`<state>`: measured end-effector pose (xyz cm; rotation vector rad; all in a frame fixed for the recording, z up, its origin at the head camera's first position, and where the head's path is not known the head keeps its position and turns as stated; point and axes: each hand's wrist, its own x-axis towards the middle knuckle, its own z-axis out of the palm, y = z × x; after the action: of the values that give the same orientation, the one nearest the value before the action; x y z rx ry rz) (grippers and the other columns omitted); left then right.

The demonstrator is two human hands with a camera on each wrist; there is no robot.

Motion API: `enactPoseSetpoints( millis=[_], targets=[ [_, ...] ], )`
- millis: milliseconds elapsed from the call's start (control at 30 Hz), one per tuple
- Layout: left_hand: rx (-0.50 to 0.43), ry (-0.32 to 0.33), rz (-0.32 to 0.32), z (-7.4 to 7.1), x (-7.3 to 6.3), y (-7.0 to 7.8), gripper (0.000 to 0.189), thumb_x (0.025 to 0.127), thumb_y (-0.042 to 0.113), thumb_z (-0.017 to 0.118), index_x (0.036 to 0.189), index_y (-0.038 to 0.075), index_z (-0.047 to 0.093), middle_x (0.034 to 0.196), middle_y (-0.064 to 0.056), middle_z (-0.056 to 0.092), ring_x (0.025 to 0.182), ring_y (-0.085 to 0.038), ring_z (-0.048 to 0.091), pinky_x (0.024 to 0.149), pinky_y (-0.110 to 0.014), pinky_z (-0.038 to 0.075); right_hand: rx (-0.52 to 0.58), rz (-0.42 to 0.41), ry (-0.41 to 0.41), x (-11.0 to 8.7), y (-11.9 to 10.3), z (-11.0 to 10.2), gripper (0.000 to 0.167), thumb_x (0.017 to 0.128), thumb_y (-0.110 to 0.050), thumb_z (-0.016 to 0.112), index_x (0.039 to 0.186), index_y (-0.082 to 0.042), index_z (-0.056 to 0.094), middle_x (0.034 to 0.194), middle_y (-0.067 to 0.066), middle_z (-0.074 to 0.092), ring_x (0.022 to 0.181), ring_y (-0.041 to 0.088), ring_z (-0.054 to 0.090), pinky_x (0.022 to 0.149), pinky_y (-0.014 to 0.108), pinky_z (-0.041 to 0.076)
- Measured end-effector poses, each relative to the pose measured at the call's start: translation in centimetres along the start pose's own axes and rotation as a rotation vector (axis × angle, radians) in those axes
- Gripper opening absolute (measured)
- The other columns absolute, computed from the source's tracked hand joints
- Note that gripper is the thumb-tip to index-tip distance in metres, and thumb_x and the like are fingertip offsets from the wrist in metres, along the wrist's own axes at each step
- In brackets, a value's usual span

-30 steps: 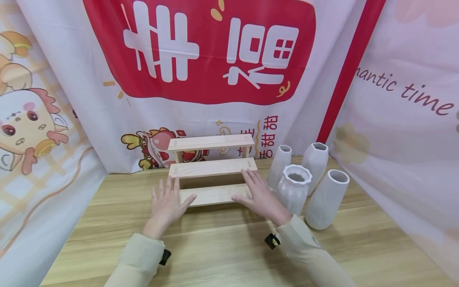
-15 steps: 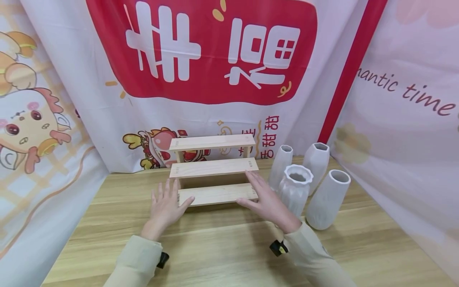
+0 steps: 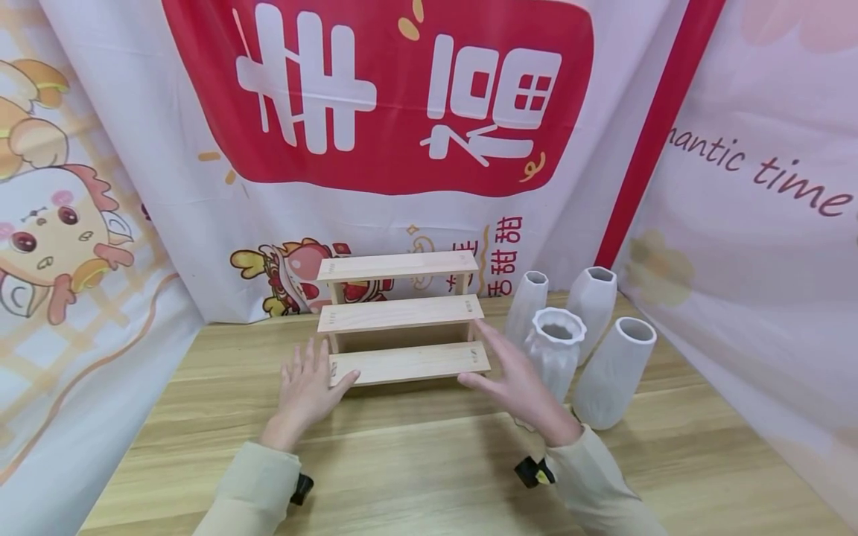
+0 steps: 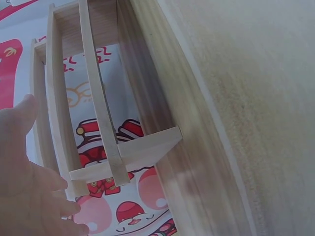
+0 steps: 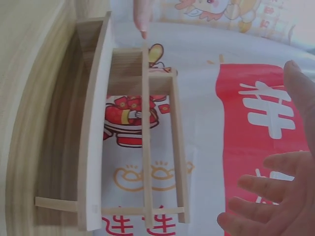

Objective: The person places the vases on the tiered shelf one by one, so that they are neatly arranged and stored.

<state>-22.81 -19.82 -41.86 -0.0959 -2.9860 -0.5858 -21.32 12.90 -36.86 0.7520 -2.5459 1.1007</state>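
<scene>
A three-step wooden display shelf (image 3: 402,315) stands on the table against the back cloth, its tiers rising toward the rear. At its left end is my left hand (image 3: 307,383), fingers spread and straight, thumb beside the lowest board. My right hand (image 3: 516,380) hovers near the right end with extended fingers, thumb apart, and holds nothing. In the left wrist view the left hand (image 4: 29,182) lies beside the shelf's boards (image 4: 101,93). The right wrist view shows the right hand (image 5: 280,191) apart from the shelf (image 5: 93,132), palm and spread fingers in sight.
Several white vases stand close together right of the shelf, among them a ruffled-rim vase (image 3: 555,346) and a smooth tapered vase (image 3: 613,376). Printed cloth (image 3: 415,164) hangs behind and on both sides. The wood-grain table (image 3: 402,461) extends toward me.
My right hand has moved right, away from the shelf's right end, uncovering the lowest board's end. My left hand has shifted slightly left. The shelf and vases stay in place.
</scene>
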Motion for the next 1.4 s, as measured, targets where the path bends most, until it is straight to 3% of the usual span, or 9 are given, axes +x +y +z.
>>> enactPoseSetpoints(
  millis=[367,600,1033,1400],
  targets=[
    [-0.019,-0.026,-0.017,0.6,0.2,-0.7,0.091,0.09,0.059,0.038,0.144,-0.007,0.005,0.147,-0.028,-0.008,0.131,-0.047,-0.011,0.101,-0.057,-0.014,0.039,0.017,0.056,-1.0,-1.0,-2.0,0.086,0.075,-0.031,0.076,0.144,-0.01,0.03,0.146,0.01,0.031,0.126,0.034,0.037,0.099,0.053,0.031],
    [-0.057,-0.06,-0.027,0.7,0.2,-0.9,0.096,0.089,0.065,0.032,0.144,-0.006,0.001,0.146,-0.03,-0.01,0.13,-0.049,-0.011,0.101,-0.059,-0.012,0.032,-0.042,0.122,-1.6,-1.0,-3.0,0.085,0.071,-0.022,0.08,0.141,-0.005,0.035,0.142,0.013,0.038,0.122,0.032,0.042,0.095,0.048,0.039],
    [-0.105,-0.111,-0.065,1.8,0.5,-2.2,0.093,0.091,0.059,0.038,0.143,-0.007,-0.001,0.145,-0.033,-0.008,0.13,-0.051,-0.01,0.1,-0.063,-0.007,0.106,-0.107,0.19,-2.5,-1.1,-4.7,0.081,0.071,-0.005,0.078,0.14,-0.003,0.037,0.14,0.014,0.041,0.125,0.028,0.04,0.097,0.044,0.037],
    [-0.139,-0.13,-0.1,1.9,0.3,-2.6,0.085,0.094,0.05,0.041,0.144,-0.006,0.001,0.144,-0.034,-0.007,0.129,-0.052,-0.009,0.099,-0.064,-0.006,0.12,-0.082,0.231,-3.3,-1.1,-6.2,0.081,0.071,0.001,0.077,0.141,-0.005,0.036,0.139,0.014,0.041,0.124,0.028,0.041,0.098,0.038,0.036]
  ],
)
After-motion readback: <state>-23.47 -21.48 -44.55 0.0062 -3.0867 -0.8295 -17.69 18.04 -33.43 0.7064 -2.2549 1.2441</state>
